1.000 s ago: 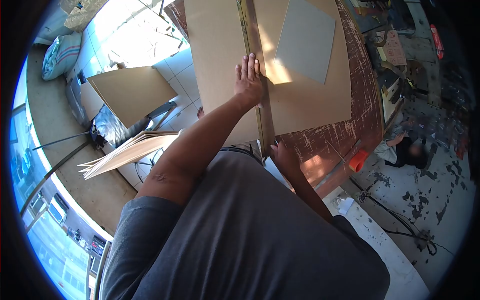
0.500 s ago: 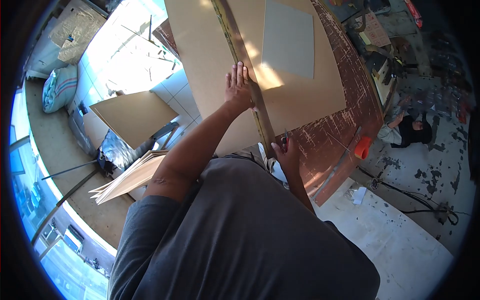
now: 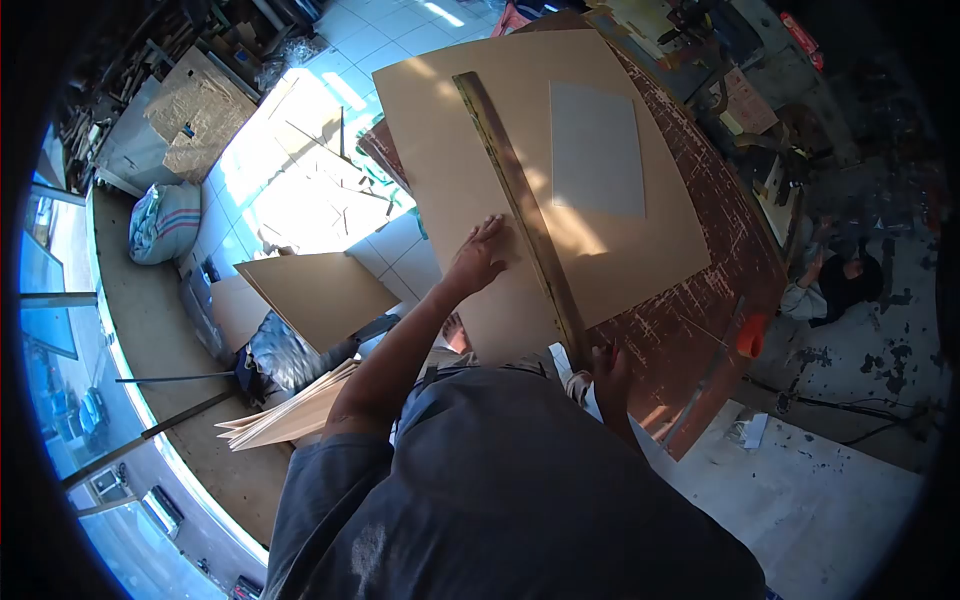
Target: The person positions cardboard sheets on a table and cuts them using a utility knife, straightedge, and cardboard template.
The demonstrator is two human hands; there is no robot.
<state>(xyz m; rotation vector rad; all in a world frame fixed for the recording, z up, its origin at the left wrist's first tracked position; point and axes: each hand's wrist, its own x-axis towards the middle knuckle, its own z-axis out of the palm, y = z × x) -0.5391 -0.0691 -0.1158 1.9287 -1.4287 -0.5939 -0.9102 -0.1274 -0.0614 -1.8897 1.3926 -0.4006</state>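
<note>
A large brown board [image 3: 470, 200] lies on the worktable, crossed lengthwise by a long metal straightedge [image 3: 516, 190]. My left hand [image 3: 478, 260] rests on the board to the left of the straightedge, fingers apart and holding nothing. Close to the straightedge's lower end, my right hand [image 3: 612, 375] is closed around a small red cutter, which is mostly hidden in shadow. A smaller grey sheet [image 3: 598, 150] lies on the board to the right of the straightedge.
The scratched red-brown tabletop [image 3: 665, 345] shows along the right, with an orange roll [image 3: 750, 336] at its edge. Brown panels [image 3: 325, 295] and thin sheets [image 3: 290, 408] stand at the left. A person [image 3: 838, 288] is low at the far right.
My left hand has come off the straightedge and moved left onto the board. My right hand stays near the lower end. The view has shifted, showing the straightedge's far end.
</note>
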